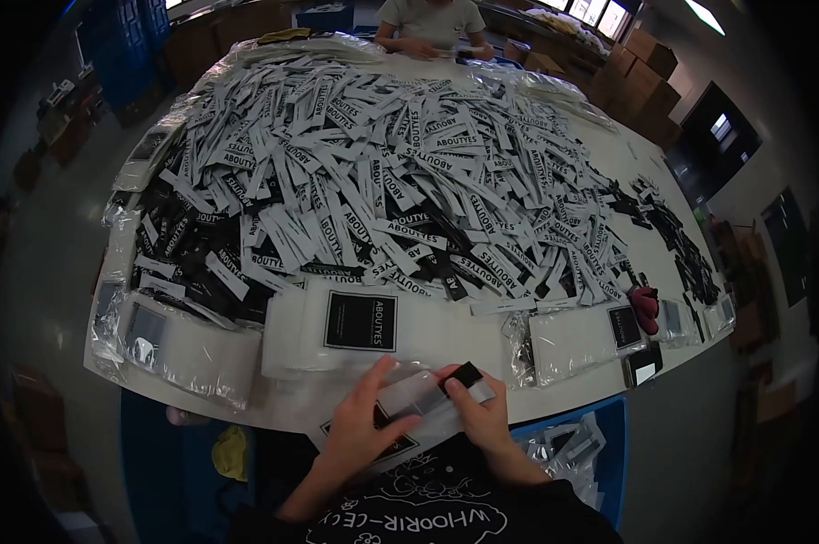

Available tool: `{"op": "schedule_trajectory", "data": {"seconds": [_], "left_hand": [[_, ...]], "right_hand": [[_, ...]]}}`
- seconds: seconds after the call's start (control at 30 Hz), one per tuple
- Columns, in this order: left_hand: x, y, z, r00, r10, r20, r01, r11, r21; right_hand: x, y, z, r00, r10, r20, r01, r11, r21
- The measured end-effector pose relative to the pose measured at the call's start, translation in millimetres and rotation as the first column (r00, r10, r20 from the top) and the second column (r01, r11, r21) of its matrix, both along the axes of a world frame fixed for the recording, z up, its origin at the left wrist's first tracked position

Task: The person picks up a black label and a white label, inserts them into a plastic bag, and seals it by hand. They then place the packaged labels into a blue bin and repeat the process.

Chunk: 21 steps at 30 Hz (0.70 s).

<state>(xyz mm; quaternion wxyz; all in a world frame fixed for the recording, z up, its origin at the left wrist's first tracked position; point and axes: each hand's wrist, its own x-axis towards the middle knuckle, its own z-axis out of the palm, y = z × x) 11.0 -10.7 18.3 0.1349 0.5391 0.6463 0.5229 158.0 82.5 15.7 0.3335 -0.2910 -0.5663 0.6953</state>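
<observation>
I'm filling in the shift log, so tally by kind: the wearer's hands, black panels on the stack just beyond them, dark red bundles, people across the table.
Wearer's hands, left and right: 2
Black panel: 1
Dark red bundle: 1
Person opposite: 1
Total: 5

I watch through one camera, worn on the person's head, facing forward and down. The bare left hand and bare right hand sit near it, at lower centre; the broad white table stretches away beyond, to another person in a pale short-sleeved shirt, cropped at the top.
</observation>
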Motion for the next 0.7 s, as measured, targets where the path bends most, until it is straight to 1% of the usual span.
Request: {"op": "schedule_trajectory", "data": {"seconds": [0.03,0.07,0.1,0.13,0.17,0.2,0.23,0.27,0.3,0.33,0.37,0.4,0.5,0.53,0.57,0.6,0.63,0.67,0.7], "left_hand": [[-15,-7,-4,0.982,-0.059,0.181,0.099,0.971,-0.216],[-24,-12,-7,0.929,-0.074,0.362,0.226,0.888,-0.4],[-27,-12,-10,0.93,-0.072,0.36,0.225,0.888,-0.402],[-29,-12,-12,0.957,-0.121,0.264,0.2,0.934,-0.296],[-30,-11,-13,0.974,-0.156,0.162,0.185,0.966,-0.182],[-30,-11,-12,0.974,-0.154,0.166,0.184,0.966,-0.18],[-30,-12,-11,0.973,-0.133,0.187,0.18,0.947,-0.265],[-31,-12,-9,0.973,-0.114,0.203,0.18,0.92,-0.347],[-30,-12,-8,0.972,-0.117,0.204,0.183,0.921,-0.344],[-29,-13,-7,0.954,-0.193,0.23,0.253,0.928,-0.273],[-27,-13,-8,0.931,-0.266,0.251,0.318,0.927,-0.199],[-24,-12,-9,0.932,-0.261,0.252,0.313,0.93,-0.195],[-16,-11,-7,0.927,-0.294,0.231,0.343,0.914,-0.216],[-16,-10,-3,0.906,-0.336,0.259,0.393,0.894,-0.215],[-17,-9,-1,0.88,-0.378,0.286,0.443,0.871,-0.212],[-21,-9,0,0.88,-0.379,0.285,0.444,0.87,-0.214],[-28,-11,-2,0.896,-0.325,0.304,0.412,0.863,-0.293],[-31,-11,-3,0.909,-0.268,0.319,0.379,0.849,-0.368],[-30,-10,-6,0.91,-0.266,0.319,0.377,0.851,-0.366]], "right_hand": [[0,-1,3,1.0,0.0,0.003,0.0,1.0,-0.008],[-2,-1,11,0.996,-0.049,0.071,0.041,0.993,0.115],[-3,0,15,0.986,-0.105,0.129,0.072,0.967,0.244],[2,7,11,0.965,-0.168,0.201,0.057,0.883,0.465],[9,14,8,0.935,-0.246,0.256,0.017,0.751,0.66],[11,18,15,0.887,-0.219,0.406,-0.161,0.679,0.717],[13,19,18,0.885,-0.219,0.41,-0.163,0.679,0.715],[15,19,20,0.861,-0.035,0.508,-0.304,0.764,0.569],[16,21,22,0.807,0.157,0.569,-0.439,0.804,0.401],[19,26,22,0.805,0.155,0.572,-0.441,0.802,0.402],[21,32,20,0.745,0.373,0.552,-0.556,0.805,0.207],[21,37,16,0.66,0.575,0.484,-0.661,0.75,0.012],[14,28,-15,0.651,0.603,0.46,-0.681,0.732,0.004],[13,30,-17,0.652,0.605,0.457,-0.681,0.732,0.002],[12,34,-17,0.603,0.626,0.494,-0.691,0.72,-0.068],[11,36,-17,0.55,0.647,0.528,-0.696,0.704,-0.138],[12,35,-18,0.55,0.648,0.526,-0.697,0.704,-0.138],[12,34,-19,0.773,0.569,0.281,-0.547,0.822,-0.158],[12,34,-17,0.916,0.4,0.024,-0.385,0.895,-0.225]]}}
